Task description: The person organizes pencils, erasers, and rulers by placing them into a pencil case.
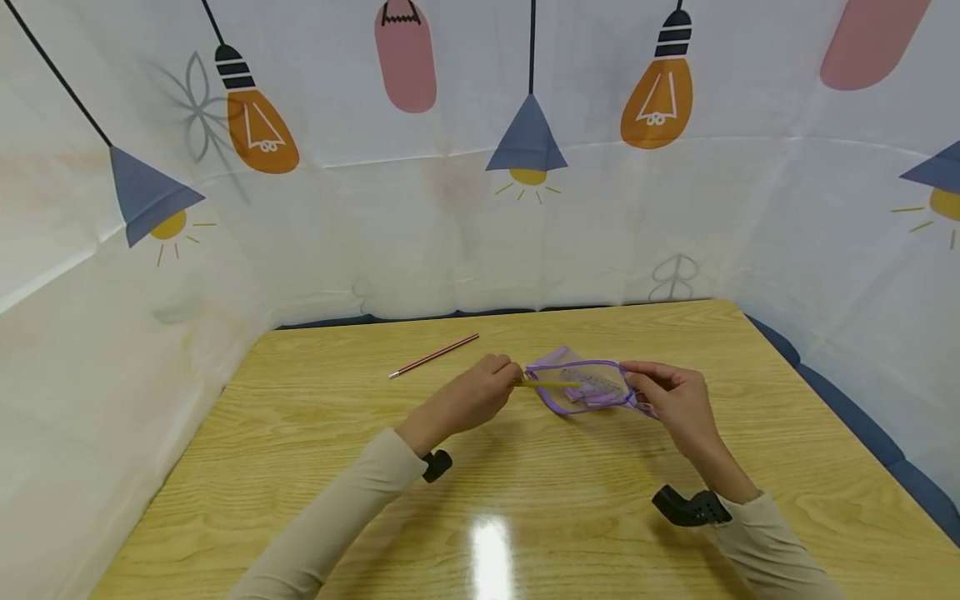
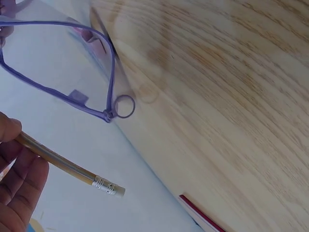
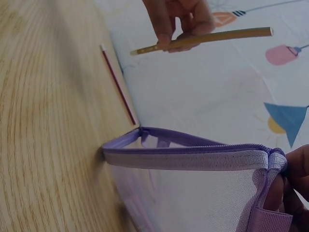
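Observation:
My left hand (image 1: pixel 480 390) pinches a yellow pencil (image 1: pixel 551 384) near its eraser end, the shaft level over the mouth of a purple mesh zip pouch (image 1: pixel 553 407). In the left wrist view the white eraser and metal band of the pencil (image 2: pixel 72 166) stick out past the fingers. My right hand (image 1: pixel 675 404) grips the right end of the pouch, fingers and thumb at the zip's end. The right wrist view shows the pouch (image 3: pixel 193 159) unzipped, its mouth spread wide. A dark red pencil (image 1: pixel 433 357) lies on the table, behind and left of the left hand.
The wooden table (image 1: pixel 360 500) has a back edge against a white printed curtain (image 1: pixel 465 233), which also hangs along both sides. Dark blue fabric (image 1: pixel 855 417) shows past the table's right edge. Each wrist wears a black strapped device.

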{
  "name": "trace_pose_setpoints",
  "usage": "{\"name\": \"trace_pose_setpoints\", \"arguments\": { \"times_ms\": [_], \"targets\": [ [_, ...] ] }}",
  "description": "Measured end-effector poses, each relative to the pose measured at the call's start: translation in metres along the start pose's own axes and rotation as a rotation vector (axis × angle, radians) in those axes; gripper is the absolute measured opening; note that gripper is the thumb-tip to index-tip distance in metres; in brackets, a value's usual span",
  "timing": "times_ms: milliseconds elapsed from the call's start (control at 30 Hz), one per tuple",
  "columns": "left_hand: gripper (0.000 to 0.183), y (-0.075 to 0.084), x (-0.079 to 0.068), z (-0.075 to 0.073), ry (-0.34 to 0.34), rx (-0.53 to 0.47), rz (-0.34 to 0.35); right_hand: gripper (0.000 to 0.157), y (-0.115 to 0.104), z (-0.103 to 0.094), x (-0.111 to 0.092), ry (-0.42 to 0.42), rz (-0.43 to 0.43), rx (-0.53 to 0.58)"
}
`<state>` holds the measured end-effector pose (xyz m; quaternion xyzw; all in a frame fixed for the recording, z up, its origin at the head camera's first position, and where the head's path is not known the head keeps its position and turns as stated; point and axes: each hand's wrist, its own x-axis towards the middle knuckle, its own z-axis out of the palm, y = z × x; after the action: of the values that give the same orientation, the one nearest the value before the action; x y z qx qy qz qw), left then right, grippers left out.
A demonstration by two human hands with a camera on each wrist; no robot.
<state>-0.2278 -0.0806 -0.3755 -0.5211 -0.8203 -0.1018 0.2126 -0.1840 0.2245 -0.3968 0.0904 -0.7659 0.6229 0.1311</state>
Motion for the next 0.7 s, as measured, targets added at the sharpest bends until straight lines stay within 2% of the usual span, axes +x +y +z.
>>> {"name": "trace_pose_setpoints", "arguments": {
  "times_ms": [200,467,700],
  "targets": [
    [0.011,0.005,0.003,0.001,0.007,-0.011,0.045,0.029,-0.001,0.000,0.000,-0.005,-0.012,0.005],
    [0.017,0.012,0.008,0.005,0.075,-0.012,0.122,0.029,-0.004,0.002,0.000,-0.012,-0.018,0.021],
    [0.017,0.016,0.011,0.008,0.108,-0.032,0.175,0.029,-0.004,0.002,-0.001,-0.013,-0.012,0.028]
  ]
}}
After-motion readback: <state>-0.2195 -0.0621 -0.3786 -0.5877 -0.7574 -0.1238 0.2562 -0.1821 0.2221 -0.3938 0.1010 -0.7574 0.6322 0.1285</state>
